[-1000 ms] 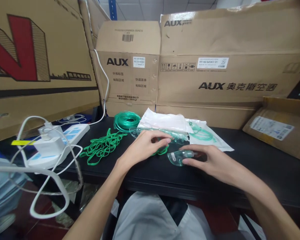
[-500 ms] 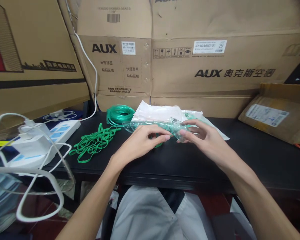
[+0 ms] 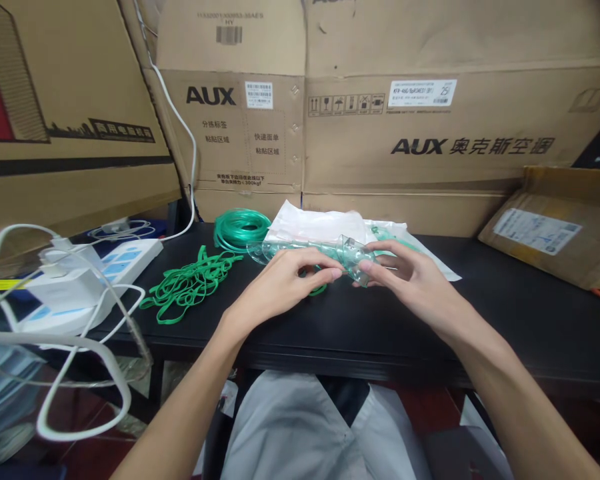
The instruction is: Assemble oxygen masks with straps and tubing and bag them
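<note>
My right hand (image 3: 405, 267) grips a clear, green-tinted plastic oxygen mask (image 3: 353, 252) between thumb and fingers. Close against the mask's left side, my left hand (image 3: 295, 277) is pinched on a green elastic strap (image 3: 320, 291), part of which loops out below the thumb. The fingers hide most of that strap. Behind the left hand lies a row of more clear masks (image 3: 256, 252), partly covered. A tangled pile of green straps (image 3: 193, 283) rests to the left, with a coil of green tubing (image 3: 241, 230) behind it.
White plastic packaging (image 3: 315, 223) lies behind my hands on the black table (image 3: 505, 313). A white power strip (image 3: 130, 260) with plugs and loose cables (image 3: 117, 373) occupies the left side. Large cardboard boxes (image 3: 350, 153) stand along the back, and a smaller taped box (image 3: 545, 200) sits at right.
The whole view has shifted very slightly. Both hands keep nearly the same pose at the mask, and nothing has been let go.
</note>
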The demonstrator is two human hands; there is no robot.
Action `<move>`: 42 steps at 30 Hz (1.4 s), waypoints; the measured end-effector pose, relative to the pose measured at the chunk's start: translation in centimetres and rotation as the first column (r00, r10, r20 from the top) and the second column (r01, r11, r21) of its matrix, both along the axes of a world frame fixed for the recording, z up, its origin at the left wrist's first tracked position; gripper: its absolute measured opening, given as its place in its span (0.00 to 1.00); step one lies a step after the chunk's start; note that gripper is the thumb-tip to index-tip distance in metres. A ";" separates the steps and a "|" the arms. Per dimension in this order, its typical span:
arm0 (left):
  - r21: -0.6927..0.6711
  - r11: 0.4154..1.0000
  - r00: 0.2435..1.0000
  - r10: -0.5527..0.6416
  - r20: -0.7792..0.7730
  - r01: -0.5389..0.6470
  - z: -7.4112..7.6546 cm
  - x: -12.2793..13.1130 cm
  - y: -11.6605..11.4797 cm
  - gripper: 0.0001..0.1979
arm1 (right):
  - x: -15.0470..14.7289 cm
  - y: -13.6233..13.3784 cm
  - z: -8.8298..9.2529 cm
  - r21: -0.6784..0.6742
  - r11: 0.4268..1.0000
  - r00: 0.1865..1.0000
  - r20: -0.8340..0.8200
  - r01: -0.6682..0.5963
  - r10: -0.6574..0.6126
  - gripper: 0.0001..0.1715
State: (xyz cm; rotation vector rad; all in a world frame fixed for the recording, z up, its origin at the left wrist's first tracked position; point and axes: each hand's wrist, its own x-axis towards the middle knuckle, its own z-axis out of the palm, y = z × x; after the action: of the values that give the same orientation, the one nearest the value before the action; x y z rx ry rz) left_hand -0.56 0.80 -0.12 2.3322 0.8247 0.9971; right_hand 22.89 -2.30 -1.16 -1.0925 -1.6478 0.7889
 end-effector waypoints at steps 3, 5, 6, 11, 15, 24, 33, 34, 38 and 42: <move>-0.008 1.000 1.000 -0.003 0.007 0.003 0.0 0.0 0.0 0.13 | 0.0 0.0 0.1 -0.005 1.000 1.000 0.005 0.006 -0.006 0.24; -0.008 1.000 1.000 -0.004 0.012 0.004 0.0 0.1 0.1 0.13 | 0.0 0.0 0.1 -0.009 1.000 1.000 0.011 0.011 -0.011 0.24; -0.007 1.000 1.000 -0.004 0.014 0.005 0.0 0.1 0.1 0.13 | 0.0 0.0 0.1 -0.009 1.000 1.000 0.012 0.015 -0.014 0.24; 0.002 1.000 1.000 0.005 0.007 -0.005 -0.1 0.1 0.1 0.14 | 0.0 0.0 -0.1 -0.004 1.000 1.000 0.000 0.006 -0.006 0.24; 0.009 1.000 1.000 0.003 0.009 -0.003 -0.2 0.2 0.2 0.14 | -0.1 0.2 -0.2 -0.011 1.000 1.000 -0.022 -0.006 0.006 0.24; -0.127 0.990 0.997 -0.056 0.046 0.061 0.0 0.3 -0.1 0.14 | -0.7 0.0 -0.5 -0.039 0.998 0.998 -0.023 -0.055 0.054 0.26; -0.164 0.985 0.996 -0.040 0.077 0.052 -0.1 0.4 0.0 0.16 | -0.7 -0.2 -0.1 0.159 0.987 1.000 0.008 -0.012 0.011 0.20; -0.167 0.984 0.996 -0.041 0.079 0.053 -0.1 0.3 0.0 0.16 | -0.7 -0.3 -0.1 0.198 0.980 0.999 0.029 -0.027 0.022 0.17; -0.185 0.980 0.994 -0.059 0.086 0.075 -0.1 0.4 -0.1 0.15 | -1.1 -0.6 -0.1 0.284 0.957 0.997 0.063 -0.058 0.042 0.06; -0.206 0.972 0.990 -0.092 0.107 0.113 -0.1 0.7 -0.1 0.14 | -1.5 -0.4 -0.3 0.330 0.944 1.000 0.018 -0.030 0.026 0.02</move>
State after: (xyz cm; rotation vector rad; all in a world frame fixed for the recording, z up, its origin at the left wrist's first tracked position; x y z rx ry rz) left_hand 0.14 0.66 -0.26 2.1066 0.7263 0.9234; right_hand 21.41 -2.74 -1.44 -0.8392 -1.7350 0.4984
